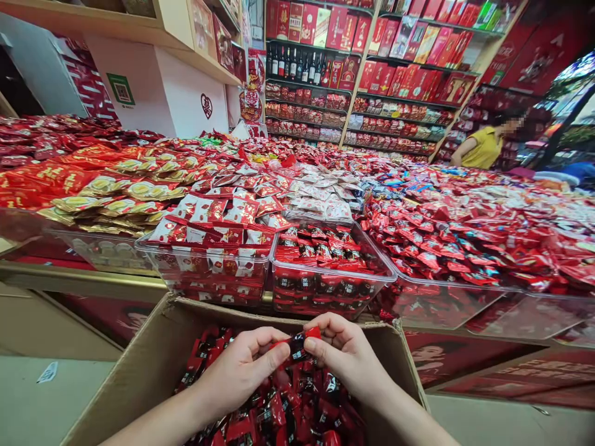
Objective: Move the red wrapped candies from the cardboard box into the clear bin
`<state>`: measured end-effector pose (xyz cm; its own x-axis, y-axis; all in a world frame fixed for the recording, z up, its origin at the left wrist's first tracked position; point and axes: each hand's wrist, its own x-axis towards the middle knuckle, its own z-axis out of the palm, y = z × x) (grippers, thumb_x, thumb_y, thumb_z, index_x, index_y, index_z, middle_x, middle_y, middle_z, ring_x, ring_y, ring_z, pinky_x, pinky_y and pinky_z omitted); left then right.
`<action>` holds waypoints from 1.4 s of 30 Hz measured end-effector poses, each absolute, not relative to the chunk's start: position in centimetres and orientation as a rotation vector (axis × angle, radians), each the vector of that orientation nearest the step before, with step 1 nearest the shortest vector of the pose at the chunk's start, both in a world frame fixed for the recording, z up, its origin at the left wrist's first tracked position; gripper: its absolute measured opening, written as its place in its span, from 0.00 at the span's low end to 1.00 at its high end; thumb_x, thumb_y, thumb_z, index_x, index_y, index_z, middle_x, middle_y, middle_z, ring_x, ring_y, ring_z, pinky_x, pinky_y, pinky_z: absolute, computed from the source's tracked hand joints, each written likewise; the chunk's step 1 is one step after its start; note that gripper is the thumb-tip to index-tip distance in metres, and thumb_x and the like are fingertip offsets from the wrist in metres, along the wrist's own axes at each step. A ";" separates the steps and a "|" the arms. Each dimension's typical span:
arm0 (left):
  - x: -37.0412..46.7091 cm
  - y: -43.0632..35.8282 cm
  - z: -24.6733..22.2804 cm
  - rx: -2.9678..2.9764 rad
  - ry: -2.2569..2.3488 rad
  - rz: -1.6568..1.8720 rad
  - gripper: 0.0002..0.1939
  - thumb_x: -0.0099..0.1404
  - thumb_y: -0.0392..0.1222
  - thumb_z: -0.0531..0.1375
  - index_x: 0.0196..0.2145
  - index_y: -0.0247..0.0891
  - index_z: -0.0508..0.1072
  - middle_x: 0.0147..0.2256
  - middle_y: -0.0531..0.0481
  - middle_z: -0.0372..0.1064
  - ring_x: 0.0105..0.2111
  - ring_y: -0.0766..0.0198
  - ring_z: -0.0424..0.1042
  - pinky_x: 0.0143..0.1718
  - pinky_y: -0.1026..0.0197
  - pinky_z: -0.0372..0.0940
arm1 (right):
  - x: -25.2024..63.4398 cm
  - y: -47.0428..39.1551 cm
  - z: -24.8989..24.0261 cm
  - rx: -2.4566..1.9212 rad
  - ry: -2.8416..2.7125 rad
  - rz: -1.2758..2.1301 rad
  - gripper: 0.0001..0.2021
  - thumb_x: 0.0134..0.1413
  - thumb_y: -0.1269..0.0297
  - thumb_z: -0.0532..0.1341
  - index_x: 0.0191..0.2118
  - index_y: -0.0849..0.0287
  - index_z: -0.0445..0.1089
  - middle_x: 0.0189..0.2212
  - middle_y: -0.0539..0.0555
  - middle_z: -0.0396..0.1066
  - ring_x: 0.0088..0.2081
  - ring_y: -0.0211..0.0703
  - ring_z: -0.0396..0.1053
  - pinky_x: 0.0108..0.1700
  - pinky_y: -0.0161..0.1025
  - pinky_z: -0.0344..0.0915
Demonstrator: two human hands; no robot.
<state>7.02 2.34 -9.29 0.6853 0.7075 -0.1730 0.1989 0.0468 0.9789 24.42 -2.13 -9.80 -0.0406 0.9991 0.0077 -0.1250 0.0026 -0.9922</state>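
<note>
Between my two hands is a wrapped candy in black and red, pinched at both ends. My left hand grips its left end with thumb and forefinger. The right end is held by the thumb and fingers of my right hand. Both hands are over an open cardboard box, above a heap of loose red and black wrapped candies inside it. Just beyond the box, a clear plastic bin holds neatly stacked candies in similar wrappers.
Left of that bin stands another clear bin of red and white packets. Gold packets lie farther left, red ones to the right. Shelves with bottles and boxes rise behind. A person in a yellow top is at the far right.
</note>
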 end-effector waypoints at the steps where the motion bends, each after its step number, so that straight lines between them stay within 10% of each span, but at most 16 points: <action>1: 7.0 2.3 -9.4 1.483 0.766 0.452 0.14 0.60 0.49 0.53 0.37 0.35 0.67 0.23 0.54 0.67 0.22 0.70 0.63 0.21 0.69 0.55 | 24.5 -2.2 -9.8 -1.100 -1.170 1.259 0.08 0.42 0.64 0.64 0.30 0.60 0.67 0.23 0.47 0.66 0.25 0.31 0.61 0.28 0.30 0.58; 9: 6.6 2.5 -9.2 1.782 0.757 0.851 0.09 0.56 0.38 0.59 0.37 0.42 0.71 0.34 0.51 0.68 0.35 0.65 0.66 0.38 0.64 0.60 | 24.2 -2.2 -10.0 -1.059 -1.039 1.474 0.16 0.47 0.52 0.57 0.36 0.60 0.63 0.21 0.49 0.65 0.21 0.36 0.65 0.18 0.31 0.57; 15: 6.9 2.0 -9.6 1.586 0.617 0.800 0.16 0.56 0.37 0.58 0.44 0.42 0.65 0.44 0.48 0.62 0.44 0.62 0.64 0.44 0.62 0.61 | 24.5 -2.3 -9.7 -1.044 -0.964 1.455 0.19 0.39 0.65 0.65 0.40 0.58 0.61 0.23 0.47 0.66 0.24 0.33 0.64 0.23 0.30 0.58; 27: 7.0 1.9 -9.8 1.486 0.792 0.788 0.15 0.55 0.35 0.58 0.41 0.38 0.64 0.37 0.49 0.68 0.39 0.64 0.67 0.42 0.63 0.63 | 24.5 -2.3 -9.6 -1.143 -1.230 1.243 0.09 0.45 0.60 0.61 0.26 0.62 0.66 0.19 0.47 0.63 0.21 0.30 0.57 0.23 0.30 0.54; 42: 6.8 1.8 -9.3 1.453 0.745 0.807 0.14 0.57 0.37 0.57 0.42 0.38 0.62 0.35 0.51 0.68 0.38 0.65 0.67 0.41 0.64 0.62 | 24.4 -2.6 -10.0 -1.022 -1.222 1.301 0.14 0.42 0.64 0.63 0.39 0.57 0.64 0.28 0.48 0.67 0.29 0.34 0.64 0.33 0.34 0.60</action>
